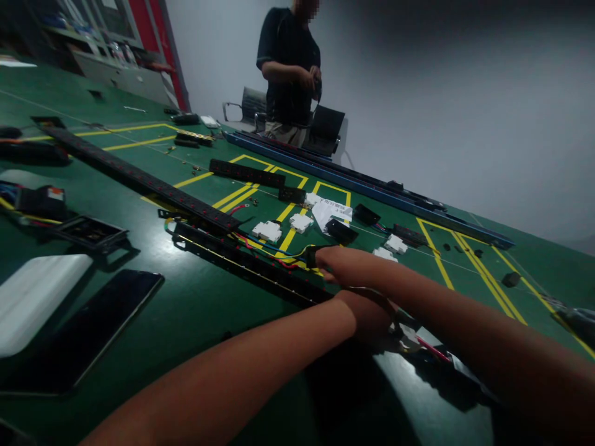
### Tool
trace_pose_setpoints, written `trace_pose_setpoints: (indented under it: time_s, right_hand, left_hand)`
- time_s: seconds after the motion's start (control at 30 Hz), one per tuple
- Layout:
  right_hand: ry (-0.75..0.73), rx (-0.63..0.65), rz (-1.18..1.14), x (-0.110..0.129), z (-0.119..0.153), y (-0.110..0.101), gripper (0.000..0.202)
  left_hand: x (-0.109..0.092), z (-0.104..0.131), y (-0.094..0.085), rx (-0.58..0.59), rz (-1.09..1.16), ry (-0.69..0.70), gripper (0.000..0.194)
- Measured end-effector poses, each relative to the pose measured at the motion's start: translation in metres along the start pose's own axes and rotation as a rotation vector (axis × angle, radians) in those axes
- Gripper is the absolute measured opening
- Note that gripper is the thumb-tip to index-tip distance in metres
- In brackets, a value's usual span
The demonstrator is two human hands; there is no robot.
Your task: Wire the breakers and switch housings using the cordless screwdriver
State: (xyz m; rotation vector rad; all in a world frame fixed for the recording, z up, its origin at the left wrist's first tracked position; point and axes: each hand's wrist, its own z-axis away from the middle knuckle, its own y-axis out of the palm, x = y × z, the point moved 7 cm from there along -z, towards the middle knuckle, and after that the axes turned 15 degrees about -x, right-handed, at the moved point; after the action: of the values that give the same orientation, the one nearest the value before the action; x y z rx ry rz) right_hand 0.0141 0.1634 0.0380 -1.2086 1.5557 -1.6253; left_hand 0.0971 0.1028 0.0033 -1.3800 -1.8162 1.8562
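My forearms cross low over the green table. My right hand (332,261) reaches left, its fingers closed on a small black part (310,255) where red, yellow and blue wires (274,251) end. Under my right forearm lies my left hand (372,313), blurred and partly covered, so its fingers cannot be made out. Close by it are a white piece (409,337) and a red wire (433,349). A long black rail (251,266) runs from the left towards both hands, and a second black strip (139,176) with red marks lies behind it.
White modules (267,231), a paper sheet (332,210) and black covers (366,214) lie beyond my hands. A phone (93,328) and a white block (41,297) lie at left. Across the table (195,322), a person (290,68) stands behind a long blue rail (372,192).
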Motion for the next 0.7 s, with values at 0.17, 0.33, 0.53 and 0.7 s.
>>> trace_pose_setpoints:
  time_s: [0.17,0.33,0.53,0.7]
  right_hand:
    - [0.306,-0.37,-0.11,-0.028,0.069,-0.078,0.01]
    - [0.684,-0.611,-0.277,-0.011,0.207,-0.088,0.029]
    - [1.049,-0.896,-0.423,0.037,0.304,-0.016,0.036]
    - [1.045,-0.978,-0.349,0.036,0.307,0.021,0.034]
  left_hand:
    - [0.011,-0.003,-0.002,0.017,-0.017,-0.096,0.081]
    - [0.006,0.004,-0.002,0.027,-0.054,-0.037,0.064]
    - [0.005,-0.002,-0.002,0.002,-0.059,0.046,0.053]
    - [-0.001,0.003,0.0,-0.027,-0.082,0.089,0.055]
